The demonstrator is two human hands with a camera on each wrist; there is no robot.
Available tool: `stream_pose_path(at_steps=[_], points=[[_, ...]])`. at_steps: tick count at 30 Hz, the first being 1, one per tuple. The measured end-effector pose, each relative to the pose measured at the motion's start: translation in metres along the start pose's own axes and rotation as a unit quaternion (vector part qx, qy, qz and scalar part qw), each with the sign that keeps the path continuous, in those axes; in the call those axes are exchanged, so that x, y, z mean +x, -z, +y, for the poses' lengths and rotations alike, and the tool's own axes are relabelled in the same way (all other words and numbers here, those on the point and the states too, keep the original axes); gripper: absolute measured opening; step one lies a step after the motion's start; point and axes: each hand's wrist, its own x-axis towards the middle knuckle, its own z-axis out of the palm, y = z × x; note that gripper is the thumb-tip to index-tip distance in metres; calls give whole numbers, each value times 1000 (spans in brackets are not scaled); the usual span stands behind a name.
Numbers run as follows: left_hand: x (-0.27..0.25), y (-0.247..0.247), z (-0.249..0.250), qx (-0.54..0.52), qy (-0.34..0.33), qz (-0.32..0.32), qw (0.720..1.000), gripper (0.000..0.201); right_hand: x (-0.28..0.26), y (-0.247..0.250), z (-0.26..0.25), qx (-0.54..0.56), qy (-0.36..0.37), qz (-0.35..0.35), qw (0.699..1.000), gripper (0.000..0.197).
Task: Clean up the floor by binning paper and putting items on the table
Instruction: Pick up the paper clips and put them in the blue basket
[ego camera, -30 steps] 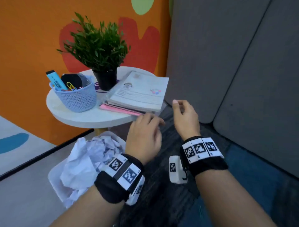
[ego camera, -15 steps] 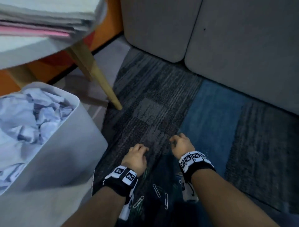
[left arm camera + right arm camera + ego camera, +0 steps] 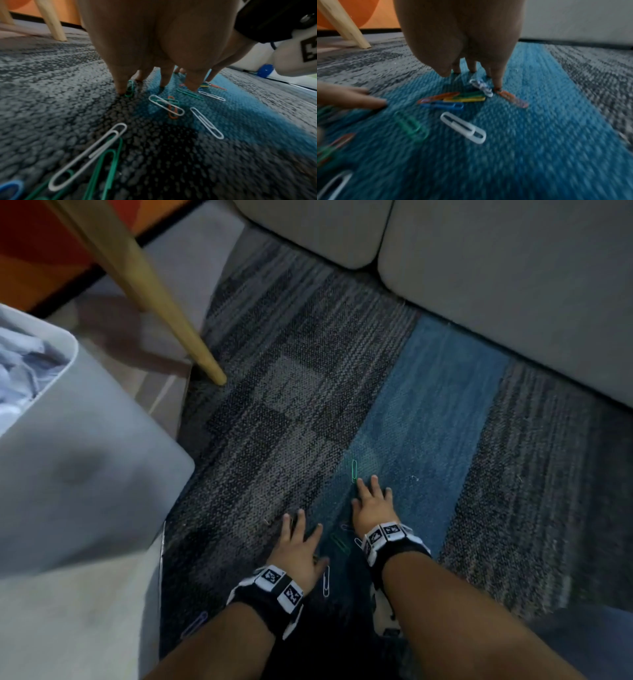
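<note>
Paperclips [image 3: 166,105] in white, green, orange, blue and yellow lie scattered on the carpet [image 3: 294,412], under and between both hands. Left hand [image 3: 298,546] and right hand [image 3: 371,505] hover with fingers spread, tips touching the pile, gripping nothing. The bin [image 3: 85,460] is cut off at left; the right wrist view is blurred. Half a second ago both hands were loosely curled.

Grey-and-blue striped carpet [image 3: 428,412], grey sofa base [image 3: 496,285], orange wall [image 3: 30,251], wooden table leg [image 3: 150,292]
</note>
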Motion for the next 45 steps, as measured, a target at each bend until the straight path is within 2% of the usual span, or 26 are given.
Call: stream_pose_path(at_steps=[3, 6, 10, 13, 19, 25, 30, 37, 42, 45], points=[[-4, -12, 5, 36, -36, -17, 999, 76, -22, -27, -1, -21, 17, 13, 1000, 63], [-12, -21, 6, 43, -58, -51, 996, 75, -43, -49, -5, -40, 45, -2, 998, 70], [-28, -28, 1, 86, -80, -43, 992, 57, -58, -60, -7, -53, 89, -8, 995, 53], [-39, -25, -5, 137, -95, -14, 986, 48, -55, -64, -2, -95, 128, 9, 987, 49], [-40, -13, -8, 170, -107, -7, 980, 43, -48, -62, -3, -136, 171, -10, 976, 41], [-31, -21, -5, 263, -90, 8, 961, 38, -48, -55, -15, -166, 165, -38, 971, 31], [-27, -20, -9, 187, -50, 52, 980, 40, -43, -50, -24, -174, 156, -49, 971, 28], [-20, -14, -5, 163, 7, 66, 984, 27, -40, -41, -34, -140, 130, -49, 980, 23], [-23, 3, -10, 138, 59, 88, 985, 23, -42, -10, -59, -93, 139, -61, 984, 17], [-31, 25, -20, 16, 94, 137, 986, 19, -49, 17, -81, -68, 161, -73, 982, 10]])
